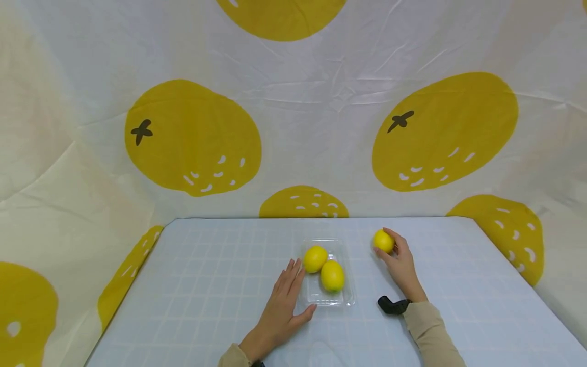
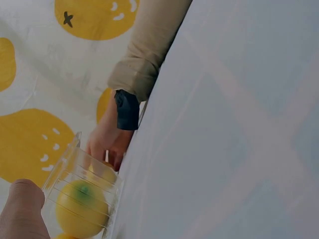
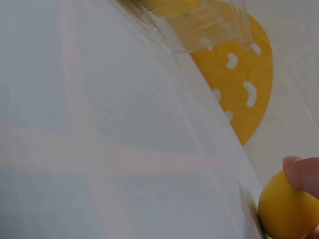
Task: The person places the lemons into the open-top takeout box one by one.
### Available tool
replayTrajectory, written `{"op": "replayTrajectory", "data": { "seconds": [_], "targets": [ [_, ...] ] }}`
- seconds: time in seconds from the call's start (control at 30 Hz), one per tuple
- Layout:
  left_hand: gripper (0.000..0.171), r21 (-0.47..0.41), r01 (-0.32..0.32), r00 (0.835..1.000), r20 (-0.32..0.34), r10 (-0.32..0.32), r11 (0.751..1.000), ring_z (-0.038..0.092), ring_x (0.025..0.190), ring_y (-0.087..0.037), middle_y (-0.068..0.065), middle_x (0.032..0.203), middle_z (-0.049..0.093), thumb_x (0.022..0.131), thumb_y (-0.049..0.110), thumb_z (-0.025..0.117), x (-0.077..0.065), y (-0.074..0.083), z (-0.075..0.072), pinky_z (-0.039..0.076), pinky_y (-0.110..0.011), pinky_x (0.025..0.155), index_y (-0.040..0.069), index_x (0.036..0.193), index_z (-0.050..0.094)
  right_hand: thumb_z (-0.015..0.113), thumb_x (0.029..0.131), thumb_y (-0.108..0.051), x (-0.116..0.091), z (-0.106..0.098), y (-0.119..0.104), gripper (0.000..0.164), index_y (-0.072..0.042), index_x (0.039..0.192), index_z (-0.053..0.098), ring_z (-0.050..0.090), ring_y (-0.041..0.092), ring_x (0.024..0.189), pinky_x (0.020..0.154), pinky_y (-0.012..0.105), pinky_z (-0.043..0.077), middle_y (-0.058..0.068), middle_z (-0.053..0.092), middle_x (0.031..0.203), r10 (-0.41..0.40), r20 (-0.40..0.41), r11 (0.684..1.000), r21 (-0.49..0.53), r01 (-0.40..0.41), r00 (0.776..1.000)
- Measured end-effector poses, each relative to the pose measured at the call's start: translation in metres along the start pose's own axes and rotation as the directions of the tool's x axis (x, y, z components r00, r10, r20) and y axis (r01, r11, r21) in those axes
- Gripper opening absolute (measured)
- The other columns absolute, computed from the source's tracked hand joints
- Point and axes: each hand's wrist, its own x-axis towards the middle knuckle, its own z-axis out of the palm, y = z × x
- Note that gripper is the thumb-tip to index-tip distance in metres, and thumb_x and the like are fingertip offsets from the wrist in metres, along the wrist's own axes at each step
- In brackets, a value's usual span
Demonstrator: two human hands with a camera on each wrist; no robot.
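A clear plastic box stands on the table with two lemons in it, one lemon toward the back left and another lemon nearer the front right. My left hand lies along the box's left side, fingers straight and thumb spread at its front corner. To the right of the box, my right hand grips a third lemon between thumb and fingers. The right wrist view shows this lemon at or very near the tabletop, with the thumb on it.
A pale checked cloth covers the table. Behind it hangs a white curtain printed with large yellow fruit. A black wrist strap sticks out from my right wrist. Something clear and faint shows at the front edge.
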Motion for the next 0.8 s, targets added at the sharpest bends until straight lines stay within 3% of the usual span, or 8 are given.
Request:
{"op": "replayTrajectory", "data": {
  "seconds": [0.33, 0.6, 0.8],
  "targets": [
    [0.075, -0.004, 0.008, 1.0, 0.01, -0.008, 1.0, 0.026, 0.146, -0.038, -0.013, 0.162, 0.023, 0.097, 0.048, 0.055, 0.0, -0.0004, 0.0006, 0.027, -0.053, 0.115, -0.003, 0.149, 0.038, 0.076, 0.089, -0.017, 0.0001, 0.0005, 0.0005, 0.064, -0.007, 0.144, 0.045, 0.044, 0.033, 0.13, 0.106, 0.052, 0.039, 0.014, 0.041, 0.15, -0.032, -0.007, 0.999, -0.038, 0.032, 0.999],
    [0.075, -0.006, 0.006, 1.0, 0.006, -0.006, 1.0, 0.026, 0.146, -0.038, -0.013, 0.162, 0.023, 0.097, 0.048, 0.056, -0.0003, -0.0014, 0.0005, 0.03, -0.057, 0.112, -0.003, 0.148, 0.039, 0.079, 0.085, -0.023, 0.0005, 0.0014, 0.0038, 0.064, -0.006, 0.138, 0.046, 0.047, 0.035, 0.125, 0.101, 0.05, 0.041, 0.014, 0.045, 0.148, -0.052, -0.012, 0.995, -0.087, 0.051, 0.999],
    [0.075, -0.007, 0.004, 1.0, 0.004, -0.004, 1.0, 0.027, 0.146, -0.038, -0.014, 0.162, 0.023, 0.097, 0.048, 0.055, -0.0004, -0.0015, 0.0013, 0.029, -0.056, 0.113, -0.004, 0.148, 0.039, 0.083, 0.081, -0.024, -0.0017, 0.0014, 0.0044, 0.061, -0.009, 0.132, 0.052, 0.053, 0.029, 0.11, 0.092, 0.035, 0.043, 0.011, 0.053, 0.139, -0.049, -0.062, 0.995, -0.089, 0.043, 0.997]
  ]
}}
